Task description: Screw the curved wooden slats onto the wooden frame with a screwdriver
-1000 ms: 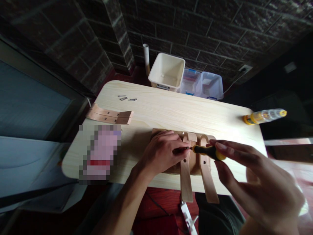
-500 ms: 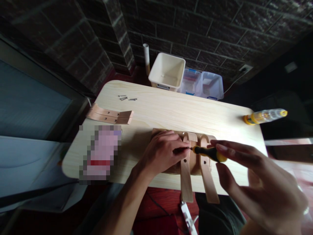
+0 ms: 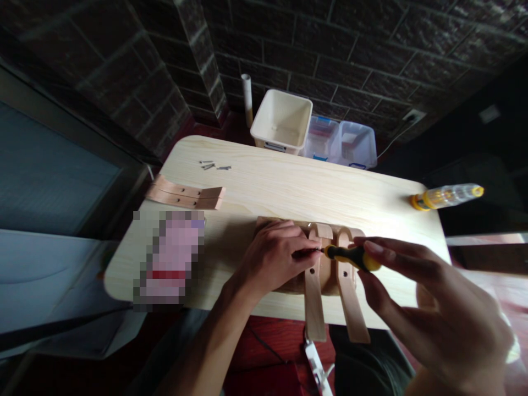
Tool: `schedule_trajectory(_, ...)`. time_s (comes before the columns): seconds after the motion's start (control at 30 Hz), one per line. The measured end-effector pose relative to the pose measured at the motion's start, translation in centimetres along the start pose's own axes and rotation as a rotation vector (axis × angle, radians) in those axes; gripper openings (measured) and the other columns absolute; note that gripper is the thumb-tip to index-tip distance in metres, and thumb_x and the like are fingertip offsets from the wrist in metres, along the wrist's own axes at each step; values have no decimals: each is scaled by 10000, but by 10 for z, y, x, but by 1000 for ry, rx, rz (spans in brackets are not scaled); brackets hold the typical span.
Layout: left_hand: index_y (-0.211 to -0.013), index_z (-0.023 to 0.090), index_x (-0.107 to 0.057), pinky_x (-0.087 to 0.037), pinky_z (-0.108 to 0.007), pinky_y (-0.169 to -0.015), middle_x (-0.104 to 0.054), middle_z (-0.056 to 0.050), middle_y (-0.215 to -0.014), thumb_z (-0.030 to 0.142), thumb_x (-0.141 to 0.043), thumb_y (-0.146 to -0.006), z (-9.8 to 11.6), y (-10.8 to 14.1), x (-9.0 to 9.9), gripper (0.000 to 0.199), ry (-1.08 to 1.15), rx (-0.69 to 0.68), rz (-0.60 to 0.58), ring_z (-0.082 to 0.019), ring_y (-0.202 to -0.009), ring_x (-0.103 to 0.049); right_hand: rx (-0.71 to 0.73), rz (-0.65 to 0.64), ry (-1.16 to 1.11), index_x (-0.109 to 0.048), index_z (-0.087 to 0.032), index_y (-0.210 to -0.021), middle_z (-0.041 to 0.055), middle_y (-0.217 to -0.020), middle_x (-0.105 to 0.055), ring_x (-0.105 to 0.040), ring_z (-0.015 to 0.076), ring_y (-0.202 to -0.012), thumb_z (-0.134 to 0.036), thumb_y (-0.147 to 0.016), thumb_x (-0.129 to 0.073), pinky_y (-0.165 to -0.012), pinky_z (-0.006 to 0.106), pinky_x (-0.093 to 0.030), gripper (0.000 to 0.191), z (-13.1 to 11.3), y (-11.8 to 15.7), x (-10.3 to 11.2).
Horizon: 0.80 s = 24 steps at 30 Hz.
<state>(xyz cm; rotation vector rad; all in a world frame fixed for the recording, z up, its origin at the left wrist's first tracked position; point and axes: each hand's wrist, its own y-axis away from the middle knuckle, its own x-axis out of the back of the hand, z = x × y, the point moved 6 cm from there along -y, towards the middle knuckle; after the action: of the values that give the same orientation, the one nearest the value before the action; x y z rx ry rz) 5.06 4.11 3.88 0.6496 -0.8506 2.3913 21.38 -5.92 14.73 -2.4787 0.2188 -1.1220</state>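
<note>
A yellow-and-black screwdriver [image 3: 346, 255] lies nearly level, its shaft pointing left. My right hand [image 3: 437, 297] has its fingertips and thumb closed around the handle's end. At the screwdriver's tip, my left hand [image 3: 278, 250] is closed in a pinch; what it grips there is hidden. Its palm rests over a brown block-like piece [image 3: 284, 286], partly covered. Two curved light-wood strips, a left one [image 3: 315, 308] and a right one [image 3: 353, 313], lie across that piece, their lower ends jutting past the table edge. Each strip shows a dark hole. The tip meets the left strip.
Several screws [image 3: 209, 165] lie at the table's [image 3: 289, 181] far left. Nearby are two curved wooden strips [image 3: 190, 195] and a blurred-out pink item [image 3: 173, 256]. A clear-and-yellow bottle-shaped case [image 3: 447, 197] lies at right. A cream bin [image 3: 282, 118] and clear boxes [image 3: 357, 143] stand behind.
My right thumb and fingers have shifted slightly left on the screwdriver handle, the thumb now nearer to it. My left hand and the wooden strips stay in place.
</note>
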Motion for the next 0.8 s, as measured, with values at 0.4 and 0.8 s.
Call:
schedule_trajectory(0.4,-1065,247,-859,-548,-341,-839,-802,26,-848,207,-819,-939,1,0,1,138,23,-6,22,-170,-805,-704,2,3,38,-716,-301,-1324,-47,-1290,-808,-768,73,-1176,-42,-923,-780,-1061,148,-561,482,-2,0,0)
schedule_trajectory(0.8,-1028,243,-865,-533,-332,-853,-798,34,-841,182,-814,-932,0,0,0,124,19,0,20,-163,-799,-695,49,-29,-50,-702,-270,-1378,-30,-1338,-784,-752,104,-1234,0,-890,-779,-1084,190,-584,563,-1,1,-2)
